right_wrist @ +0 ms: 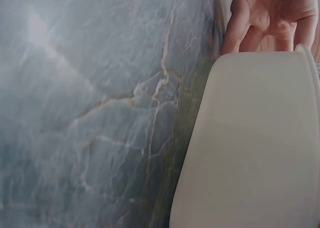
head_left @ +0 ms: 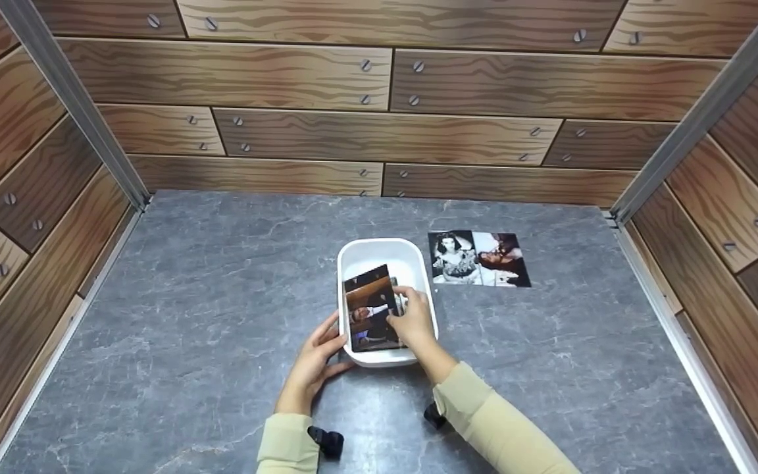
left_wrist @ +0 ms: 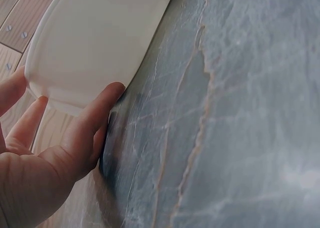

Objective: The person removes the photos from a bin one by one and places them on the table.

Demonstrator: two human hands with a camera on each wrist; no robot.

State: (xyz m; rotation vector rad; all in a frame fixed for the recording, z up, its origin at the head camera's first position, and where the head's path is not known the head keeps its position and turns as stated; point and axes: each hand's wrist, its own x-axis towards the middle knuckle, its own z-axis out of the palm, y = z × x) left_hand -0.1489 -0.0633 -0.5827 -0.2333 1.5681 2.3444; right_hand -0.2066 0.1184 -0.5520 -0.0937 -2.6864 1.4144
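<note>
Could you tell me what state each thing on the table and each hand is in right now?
White tub: upright on the grey table, open-topped.
Photo stack: inside the tub, leaning.
Two loose photos: flat, face up, beside the tub.
Left hand: open, fingers against the tub's side.
Right hand: fingers curled on the photo stack.

I see my left hand (left_wrist: 35, 158), fingers straight, thumb (left_wrist: 92, 115) touching the near wall of the white tray (left_wrist: 95, 43). The tray sits on grey marbled tabletop (left_wrist: 240, 128). Wood-grain wall (left_wrist: 15, 13) beyond.
</note>
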